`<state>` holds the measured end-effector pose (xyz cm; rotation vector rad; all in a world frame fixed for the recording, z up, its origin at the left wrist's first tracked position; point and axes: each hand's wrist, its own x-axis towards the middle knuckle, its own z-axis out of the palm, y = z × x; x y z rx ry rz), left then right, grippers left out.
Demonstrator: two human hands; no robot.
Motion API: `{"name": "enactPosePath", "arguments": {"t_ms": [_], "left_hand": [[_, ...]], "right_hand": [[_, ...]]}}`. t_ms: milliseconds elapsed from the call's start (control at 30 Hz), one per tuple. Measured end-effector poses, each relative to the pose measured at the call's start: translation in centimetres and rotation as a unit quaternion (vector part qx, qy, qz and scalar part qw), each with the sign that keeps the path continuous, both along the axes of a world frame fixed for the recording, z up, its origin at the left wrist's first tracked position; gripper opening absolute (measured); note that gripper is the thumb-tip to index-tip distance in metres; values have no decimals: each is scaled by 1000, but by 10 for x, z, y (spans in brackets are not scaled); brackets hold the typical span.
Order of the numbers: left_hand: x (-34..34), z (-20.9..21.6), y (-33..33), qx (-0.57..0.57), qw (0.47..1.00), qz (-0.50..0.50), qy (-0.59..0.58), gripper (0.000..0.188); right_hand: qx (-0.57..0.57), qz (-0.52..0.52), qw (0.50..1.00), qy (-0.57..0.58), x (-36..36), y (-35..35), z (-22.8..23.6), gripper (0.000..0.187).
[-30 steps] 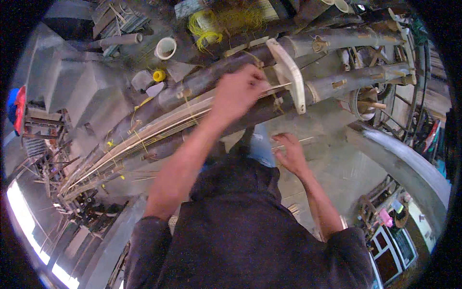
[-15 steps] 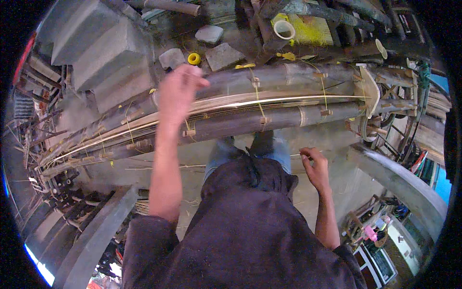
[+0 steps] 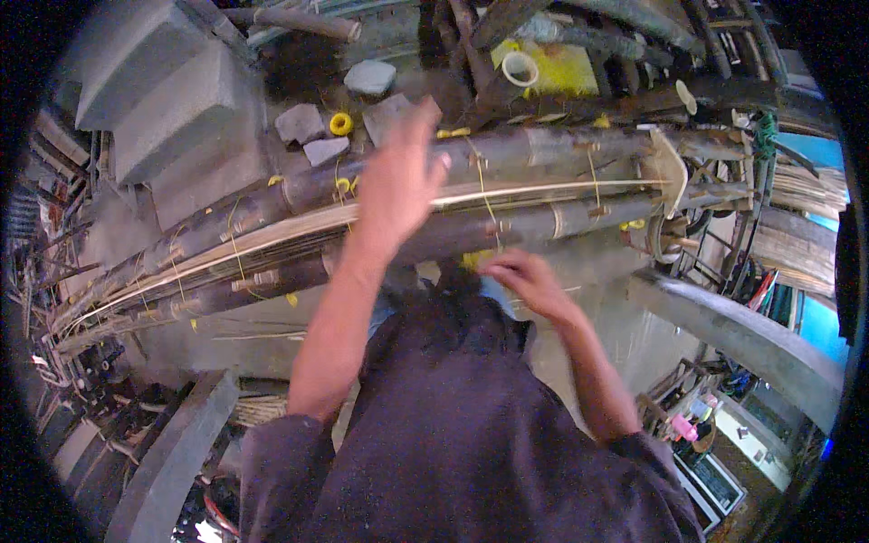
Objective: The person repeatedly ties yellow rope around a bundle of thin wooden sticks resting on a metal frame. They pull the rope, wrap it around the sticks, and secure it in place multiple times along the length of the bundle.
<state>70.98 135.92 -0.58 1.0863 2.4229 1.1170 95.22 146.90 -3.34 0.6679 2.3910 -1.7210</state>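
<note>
My left hand (image 3: 398,185) is raised over two long dark bamboo poles. Its fingers stretch out and the thumb stands apart, though motion blurs them. The far pole (image 3: 566,145) and the near pole (image 3: 525,224) run side by side across the view. Between them lies a bundle of thin pale strips (image 3: 303,220), with thin yellow ties (image 3: 482,192) crossing it at intervals. My right hand (image 3: 534,282) hangs just on my side of the near pole, fingers curled and drawn together. Whatever they may hold is too small to make out.
Beyond the poles lie grey stones (image 3: 369,79) and a yellow ring-shaped roll (image 3: 340,123). Concrete steps (image 3: 181,90) stand at the far left. A pale end board (image 3: 668,172) spans the poles at right. Behind me are a low concrete wall (image 3: 733,335) and another concrete beam (image 3: 172,452).
My left hand has moved right along the poles, its fingers now stretched out. My right hand has come inward and up toward the near pole. The whole view has shifted slightly left.
</note>
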Motion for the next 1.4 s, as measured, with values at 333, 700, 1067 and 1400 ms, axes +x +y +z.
{"name": "enactPosePath", "arguments": {"t_ms": [333,700,1067,1400], "left_hand": [[68,-42,14,-107,992,-27,56,23],[71,-47,15,-125,986,-19,111,30],[-50,-94,123,-33,929,82,-358,41],[-147,-12,-69,-57,998,-30,5,34]], "right_hand": [[340,261,902,41,-229,64,92,40],[97,270,942,175,-52,12,-4,21],[206,404,888,69,-57,-19,-17,14],[-403,-87,900,-139,-73,-145,-35,44]]}}
